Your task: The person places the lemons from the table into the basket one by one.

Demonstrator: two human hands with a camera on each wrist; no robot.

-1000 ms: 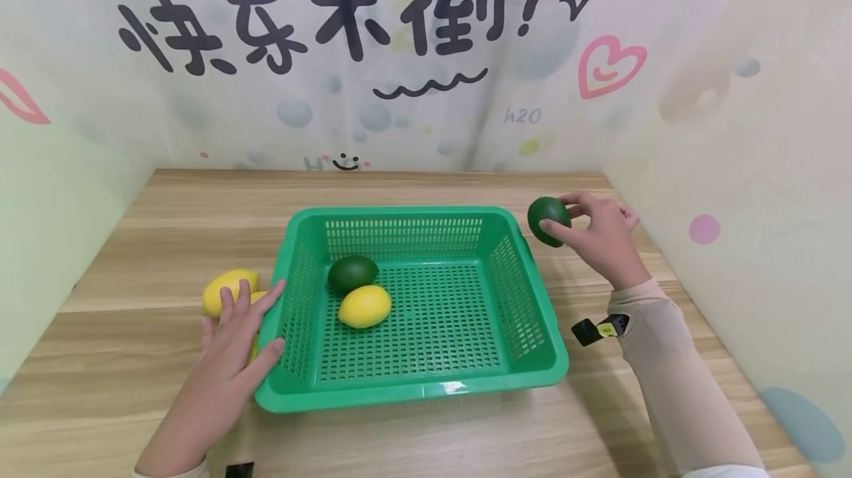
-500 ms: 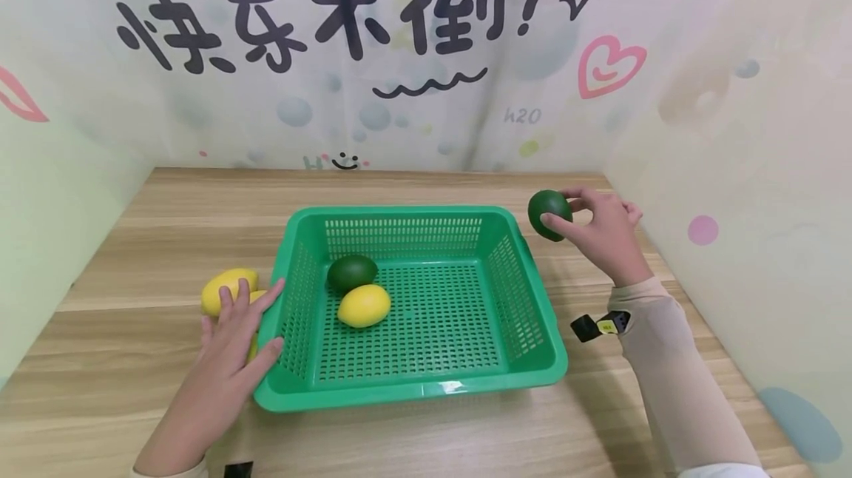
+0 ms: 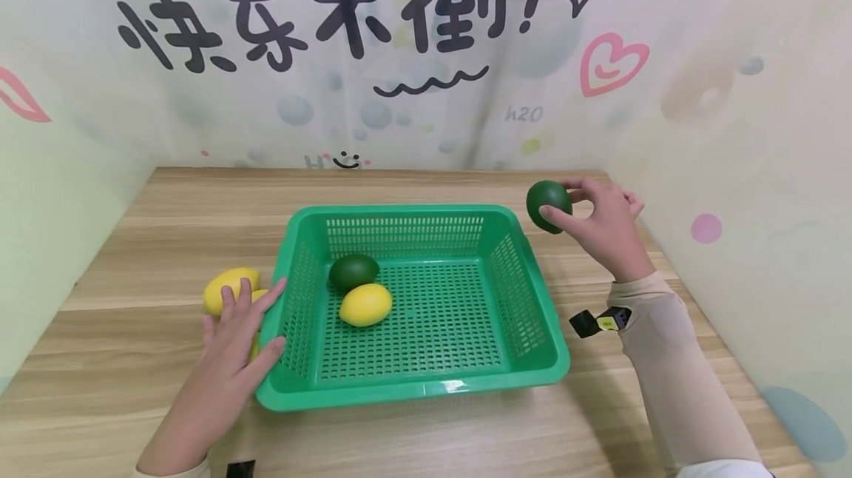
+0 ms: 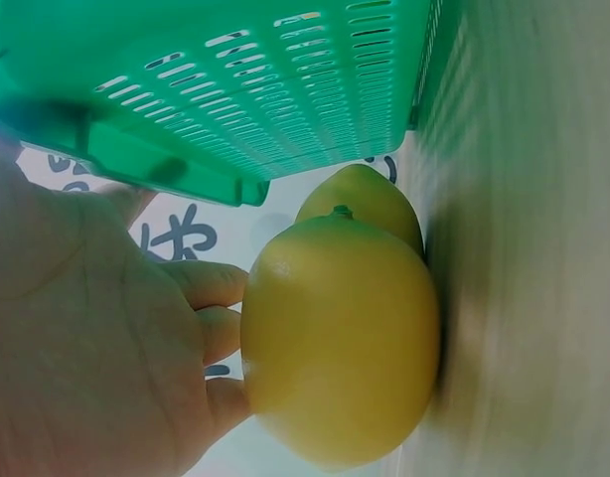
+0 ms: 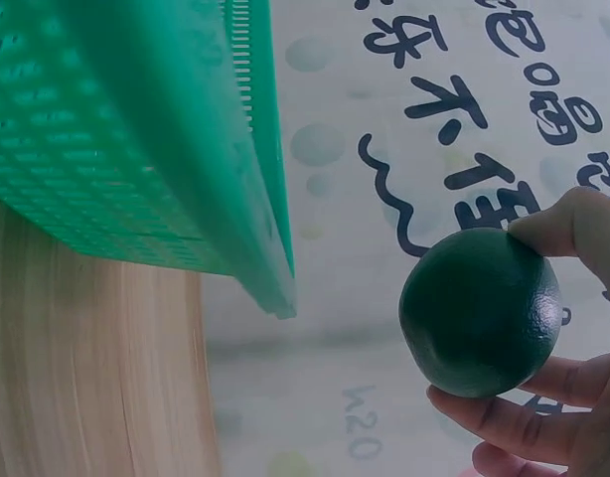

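Observation:
My right hand [image 3: 609,230] pinches a dark green fruit [image 5: 479,310] between thumb and fingers, above the table beyond the basket's right side. Over the left rim of a green plastic basket [image 3: 426,388] rests my left hand [image 3: 229,359], its fingers fairly straight. Inside the basket, toward the left, another dark green fruit [image 3: 353,271] touches a yellow lemon [image 3: 365,305]. Several yellow lemons lie outside by my left hand; the far one [image 3: 226,289] shows most, the others are partly hidden. In the left wrist view a large lemon [image 4: 340,338] lies close to my fingertips.
The wooden table [image 3: 166,219] carries the basket. A printed curtain [image 3: 399,115] with black characters stands along the far edge, and a pale wall [image 3: 752,167] runs close on the right. Small black wrist cameras [image 3: 599,324] sit on the sleeves.
My right hand has risen a little, moving slightly away with the green fruit in its grip. The left hand, basket and lemons stay as they were.

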